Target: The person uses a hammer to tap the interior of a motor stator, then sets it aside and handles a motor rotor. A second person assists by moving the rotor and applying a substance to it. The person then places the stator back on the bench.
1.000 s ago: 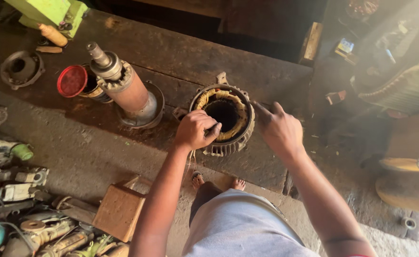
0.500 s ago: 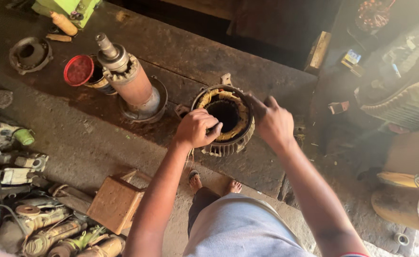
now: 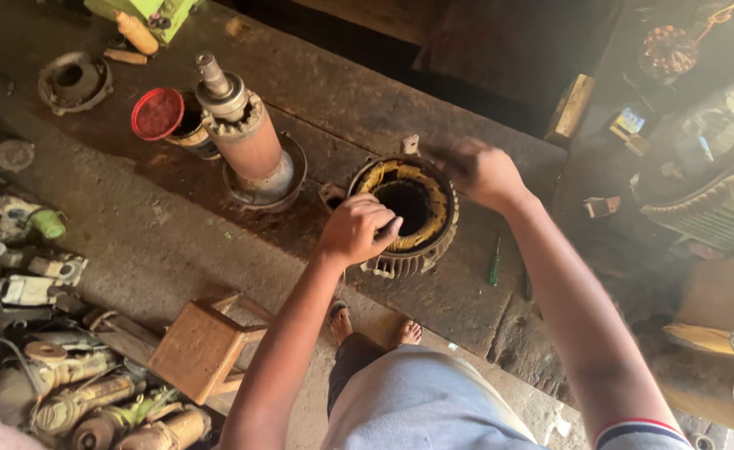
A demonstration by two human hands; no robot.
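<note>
My left hand (image 3: 357, 229) is clenched tight on the rim of the round motor shell (image 3: 404, 218), keeping it steady on the desk (image 3: 175, 250). My right hand (image 3: 482, 171) hangs blurry above; I cannot tell its grip.

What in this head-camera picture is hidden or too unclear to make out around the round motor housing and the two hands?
- Right hand: motion-blurred, so whether it touches the motor housing or holds anything cannot be told.
- Left hand: closed fist over the housing rim; what, if anything, it grips is hidden by its fingers.
- Housing bore: too dark to see inside.
- Pile of power tools: cut off by the left edge.
</note>
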